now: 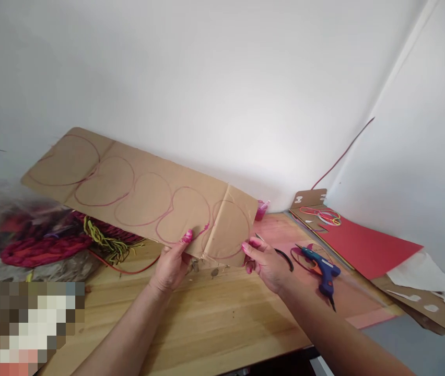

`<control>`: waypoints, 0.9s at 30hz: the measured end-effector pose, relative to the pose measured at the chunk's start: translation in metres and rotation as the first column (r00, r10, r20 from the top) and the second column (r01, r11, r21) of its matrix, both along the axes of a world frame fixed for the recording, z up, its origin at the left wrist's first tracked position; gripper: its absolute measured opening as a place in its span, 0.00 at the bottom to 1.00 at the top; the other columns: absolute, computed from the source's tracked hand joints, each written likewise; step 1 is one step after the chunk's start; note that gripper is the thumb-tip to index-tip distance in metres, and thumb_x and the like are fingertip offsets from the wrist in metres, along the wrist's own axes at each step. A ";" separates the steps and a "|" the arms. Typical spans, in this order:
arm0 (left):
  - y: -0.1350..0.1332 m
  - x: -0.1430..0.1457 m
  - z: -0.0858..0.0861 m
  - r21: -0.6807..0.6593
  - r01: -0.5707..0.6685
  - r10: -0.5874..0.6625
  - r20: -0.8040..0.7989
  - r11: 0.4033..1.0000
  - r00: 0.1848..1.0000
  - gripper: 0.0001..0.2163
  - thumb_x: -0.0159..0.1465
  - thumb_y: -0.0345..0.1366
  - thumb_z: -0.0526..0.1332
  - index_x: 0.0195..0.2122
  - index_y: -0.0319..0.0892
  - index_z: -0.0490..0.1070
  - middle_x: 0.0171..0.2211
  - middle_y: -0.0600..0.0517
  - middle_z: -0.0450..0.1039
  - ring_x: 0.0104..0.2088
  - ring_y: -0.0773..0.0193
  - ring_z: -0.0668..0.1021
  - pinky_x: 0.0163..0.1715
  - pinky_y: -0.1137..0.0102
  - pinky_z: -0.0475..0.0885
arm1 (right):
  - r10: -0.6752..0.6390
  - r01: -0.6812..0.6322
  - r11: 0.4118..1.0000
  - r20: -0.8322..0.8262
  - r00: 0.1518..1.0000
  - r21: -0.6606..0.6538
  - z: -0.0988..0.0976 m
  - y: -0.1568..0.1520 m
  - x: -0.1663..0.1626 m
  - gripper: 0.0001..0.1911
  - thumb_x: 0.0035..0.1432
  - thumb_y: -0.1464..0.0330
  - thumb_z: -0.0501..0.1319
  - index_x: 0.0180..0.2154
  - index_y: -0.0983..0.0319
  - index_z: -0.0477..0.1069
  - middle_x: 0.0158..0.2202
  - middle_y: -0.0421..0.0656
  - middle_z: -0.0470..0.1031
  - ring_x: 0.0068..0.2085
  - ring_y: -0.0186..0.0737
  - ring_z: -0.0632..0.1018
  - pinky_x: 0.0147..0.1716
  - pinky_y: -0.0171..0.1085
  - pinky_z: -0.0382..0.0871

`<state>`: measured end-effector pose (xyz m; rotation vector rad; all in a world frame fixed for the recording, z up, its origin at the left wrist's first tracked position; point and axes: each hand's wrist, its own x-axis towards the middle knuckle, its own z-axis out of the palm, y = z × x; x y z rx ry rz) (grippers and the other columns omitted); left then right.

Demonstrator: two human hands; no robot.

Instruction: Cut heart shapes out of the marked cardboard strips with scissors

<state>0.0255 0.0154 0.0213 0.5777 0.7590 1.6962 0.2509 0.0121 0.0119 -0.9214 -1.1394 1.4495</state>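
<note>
A long strip of brown cardboard (pixel 136 183) with several circles drawn on it in red is held up above the wooden table (pixel 214 318). My left hand (pixel 171 263) grips its near edge, thumb on the front face. My right hand (pixel 265 261) pinches the cardboard's right corner and also holds black-handled scissors (pixel 283 255), whose blades point up-left behind the fingers. The far left end of the strip hangs free over the yarn.
A blue and orange glue gun (pixel 322 266) lies on a pink sheet to the right. Red paper (pixel 363 245), coloured rubber bands (pixel 326 215) and cardboard scraps lie at the right wall. A pile of red and yellow yarn (pixel 50 243) fills the left side.
</note>
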 end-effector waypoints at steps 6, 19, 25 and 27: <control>0.001 0.000 -0.012 0.053 0.009 -0.001 -0.144 0.999 0.990 0.20 0.48 0.35 0.78 0.43 0.39 0.81 0.51 0.44 0.81 0.62 0.51 0.74 0.62 0.62 0.69 | -0.027 0.017 0.998 0.184 0.983 0.055 -0.013 -0.003 -0.016 0.19 0.54 0.50 0.68 0.31 0.59 0.74 0.23 0.39 0.74 0.25 0.37 0.74 0.22 0.34 0.64; 0.007 -0.011 0.002 0.116 -0.059 0.076 -0.142 0.991 0.987 0.26 0.48 0.30 0.77 0.49 0.42 0.79 0.53 0.47 0.80 0.62 0.53 0.75 0.63 0.64 0.69 | -0.238 0.132 0.960 0.967 -0.087 0.248 -0.018 0.002 0.089 0.09 0.60 0.70 0.62 0.43 0.65 0.73 0.40 0.55 0.81 0.42 0.53 0.79 0.34 0.40 0.60; 0.008 -0.012 0.000 0.152 -0.057 0.077 -0.133 0.987 0.988 0.27 0.49 0.29 0.77 0.52 0.44 0.78 0.54 0.49 0.80 0.62 0.56 0.74 0.64 0.66 0.68 | -0.258 0.145 0.955 0.966 -0.016 0.258 -0.009 0.006 0.092 0.06 0.59 0.70 0.64 0.39 0.64 0.74 0.36 0.55 0.81 0.40 0.53 0.80 0.34 0.41 0.62; 0.008 -0.012 0.000 0.158 -0.065 0.085 -0.120 0.985 0.989 0.28 0.48 0.29 0.77 0.53 0.46 0.78 0.54 0.50 0.80 0.62 0.56 0.74 0.63 0.66 0.69 | -0.265 0.176 0.958 0.931 0.252 0.225 -0.004 0.001 0.091 0.08 0.62 0.67 0.62 0.42 0.63 0.75 0.36 0.51 0.81 0.37 0.48 0.80 0.31 0.39 0.64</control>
